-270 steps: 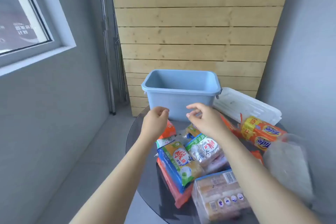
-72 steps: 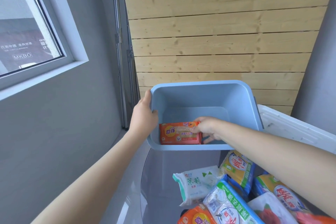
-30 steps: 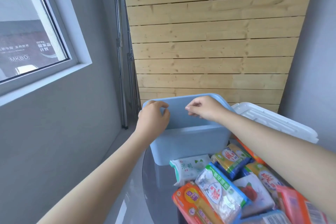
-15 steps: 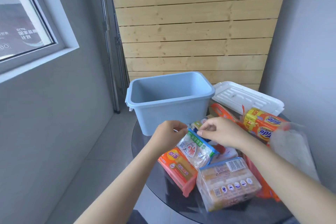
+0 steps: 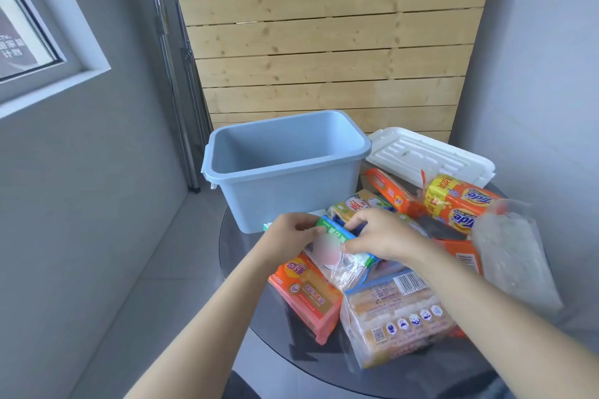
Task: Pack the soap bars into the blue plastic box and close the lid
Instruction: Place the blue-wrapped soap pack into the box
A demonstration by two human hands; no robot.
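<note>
The blue plastic box [image 5: 285, 185] stands open at the back left of a round dark glass table [image 5: 238, 249]; its inside is hidden from here. Its white lid [image 5: 428, 152] lies behind, to the right. Several wrapped soap packs are piled in front of the box. My left hand [image 5: 291, 235] and my right hand [image 5: 379, 235] both grip a clear soap pack with a green and blue band [image 5: 340, 253] on top of the pile. An orange-pink pack [image 5: 306, 295] lies below it, and a large clear multi-bar pack [image 5: 395, 317] sits nearest me.
Orange Tide packs [image 5: 460, 204] and another orange bar [image 5: 389, 191] lie at the right, beside a clear plastic bag [image 5: 509, 249]. A wooden slat wall [image 5: 324, 42] stands behind the table, grey walls on both sides, a window [image 5: 22, 42] at left.
The view swung down from the box to the pile. Both hands left the box rim, dropped to the soap packs, and now hold the green-banded pack more firmly.
</note>
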